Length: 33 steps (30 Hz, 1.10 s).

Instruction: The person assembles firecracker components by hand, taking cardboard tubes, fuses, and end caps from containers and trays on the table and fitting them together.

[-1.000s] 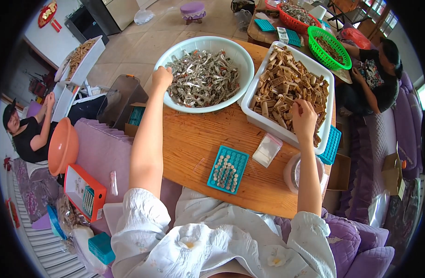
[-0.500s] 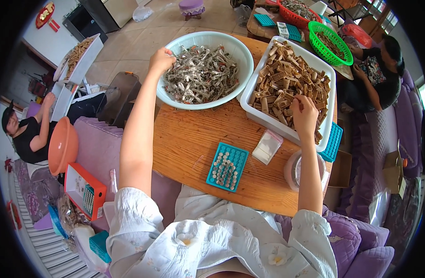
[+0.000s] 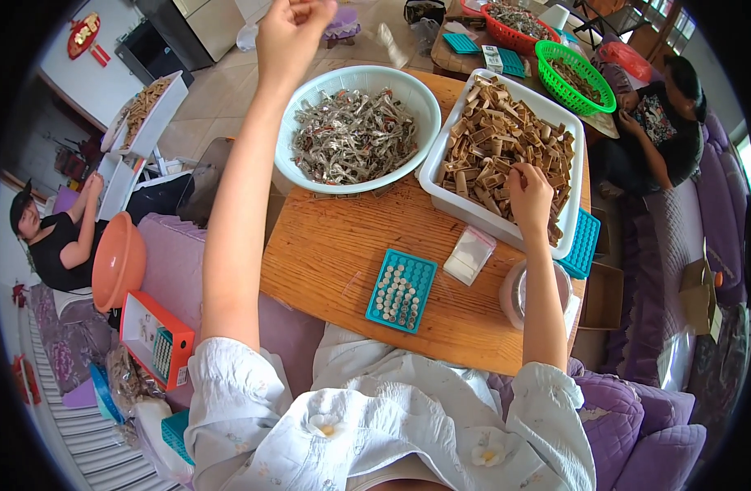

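Observation:
My left hand (image 3: 292, 37) is raised beyond the far left rim of a pale blue basin (image 3: 429, 98). Its fingers look spread with nothing visible in them, though the top edge cuts them off. Silvery, crinkled strips (image 3: 351, 139) fill the basin. My right hand (image 3: 531, 200) is at the near side of a white tub (image 3: 474, 214) heaped with brown tube-like pieces (image 3: 498, 139). Its fingers are bent together; what they hold, if anything, is hidden. In front of me lies a teal grid tray (image 3: 423, 282), partly filled with small round discs (image 3: 396, 295).
A small blurred pale object (image 3: 391, 45) appears over the floor beyond the basin. Clear plastic sleeves (image 3: 470, 255), a round container (image 3: 514, 296) and another teal tray (image 3: 584, 243) flank the tub. One person (image 3: 60, 237) sits left, another (image 3: 662, 131) right, near a green basket (image 3: 572, 78).
My left hand has left the basin's rim, moving up and away. A blurred pale object has appeared to the right of it. My right hand has stayed at the tub, its fingers slightly more curled.

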Each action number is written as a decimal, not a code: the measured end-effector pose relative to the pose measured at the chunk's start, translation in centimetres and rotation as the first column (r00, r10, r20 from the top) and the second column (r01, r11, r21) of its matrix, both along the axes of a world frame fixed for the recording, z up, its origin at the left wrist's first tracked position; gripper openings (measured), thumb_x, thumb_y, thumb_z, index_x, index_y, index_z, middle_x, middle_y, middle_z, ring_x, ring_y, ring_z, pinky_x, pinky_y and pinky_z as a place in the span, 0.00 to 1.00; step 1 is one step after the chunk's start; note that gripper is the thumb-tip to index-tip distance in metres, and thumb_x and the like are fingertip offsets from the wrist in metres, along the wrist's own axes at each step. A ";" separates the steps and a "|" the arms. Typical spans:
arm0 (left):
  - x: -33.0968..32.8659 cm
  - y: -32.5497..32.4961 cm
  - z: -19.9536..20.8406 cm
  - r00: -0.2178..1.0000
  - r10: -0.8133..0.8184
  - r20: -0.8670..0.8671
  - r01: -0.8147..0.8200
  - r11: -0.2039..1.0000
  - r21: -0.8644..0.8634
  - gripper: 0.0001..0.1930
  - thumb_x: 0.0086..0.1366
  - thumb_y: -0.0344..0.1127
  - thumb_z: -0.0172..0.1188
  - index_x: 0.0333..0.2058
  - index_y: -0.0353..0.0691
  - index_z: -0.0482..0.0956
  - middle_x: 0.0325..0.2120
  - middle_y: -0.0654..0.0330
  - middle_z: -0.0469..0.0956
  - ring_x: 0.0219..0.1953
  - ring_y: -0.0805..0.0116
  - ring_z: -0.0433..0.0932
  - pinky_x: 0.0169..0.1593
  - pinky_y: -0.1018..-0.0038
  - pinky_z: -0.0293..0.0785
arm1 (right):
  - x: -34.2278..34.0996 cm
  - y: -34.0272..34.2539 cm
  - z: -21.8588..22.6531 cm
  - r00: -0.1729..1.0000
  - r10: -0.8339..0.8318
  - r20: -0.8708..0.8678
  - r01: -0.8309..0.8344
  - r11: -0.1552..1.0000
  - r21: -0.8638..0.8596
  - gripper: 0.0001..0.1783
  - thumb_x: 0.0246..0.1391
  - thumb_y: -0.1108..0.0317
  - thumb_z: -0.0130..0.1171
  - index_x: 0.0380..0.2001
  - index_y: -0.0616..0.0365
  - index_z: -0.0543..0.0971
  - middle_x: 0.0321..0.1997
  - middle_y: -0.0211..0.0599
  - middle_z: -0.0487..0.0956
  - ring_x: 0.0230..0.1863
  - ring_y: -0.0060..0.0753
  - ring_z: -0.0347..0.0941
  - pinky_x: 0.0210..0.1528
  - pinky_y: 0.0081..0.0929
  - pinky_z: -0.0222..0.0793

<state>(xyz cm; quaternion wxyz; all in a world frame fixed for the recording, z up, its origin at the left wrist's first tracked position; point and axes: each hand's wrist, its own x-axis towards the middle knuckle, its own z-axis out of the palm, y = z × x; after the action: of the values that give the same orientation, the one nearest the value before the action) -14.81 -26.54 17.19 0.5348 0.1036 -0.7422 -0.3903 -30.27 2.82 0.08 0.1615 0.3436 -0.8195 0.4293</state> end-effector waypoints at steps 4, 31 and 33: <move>1.2 2.7 -3.7 0.998 0.059 0.015 -0.058 0.996 -0.074 0.14 0.48 0.30 0.62 0.34 0.37 0.71 0.29 0.61 0.74 0.29 0.77 0.71 0.35 0.81 0.70 | 0.0 0.1 0.6 0.999 0.009 -0.037 -0.013 0.995 -0.101 0.06 0.46 0.71 0.53 0.28 0.60 0.75 0.25 0.39 0.74 0.21 0.31 0.71 0.26 0.24 0.67; 11.8 22.4 -15.5 0.948 -0.219 -0.232 0.317 0.565 0.762 0.13 0.52 0.25 0.58 0.37 0.34 0.70 0.28 0.60 0.74 0.30 0.78 0.72 0.36 0.80 0.72 | 21.2 -0.5 3.0 0.748 0.338 0.571 -0.115 0.913 -0.390 0.03 0.49 0.76 0.49 0.27 0.66 0.72 0.18 0.33 0.74 0.19 0.15 0.69 0.22 0.14 0.64; 11.9 22.7 -15.4 0.944 -0.227 -0.239 0.328 0.577 0.747 0.13 0.53 0.26 0.58 0.37 0.34 0.70 0.27 0.60 0.74 0.29 0.78 0.73 0.34 0.79 0.73 | 21.4 -0.5 3.1 0.717 0.327 0.615 -0.053 0.906 -0.420 0.03 0.48 0.76 0.50 0.27 0.65 0.72 0.18 0.33 0.74 0.20 0.15 0.68 0.22 0.14 0.64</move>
<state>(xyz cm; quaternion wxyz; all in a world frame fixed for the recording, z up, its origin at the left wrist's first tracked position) -2.93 -3.87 1.83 0.4113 0.1837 -0.4741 -0.7565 -8.92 2.31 3.14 -0.1293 0.2120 -0.6841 0.6858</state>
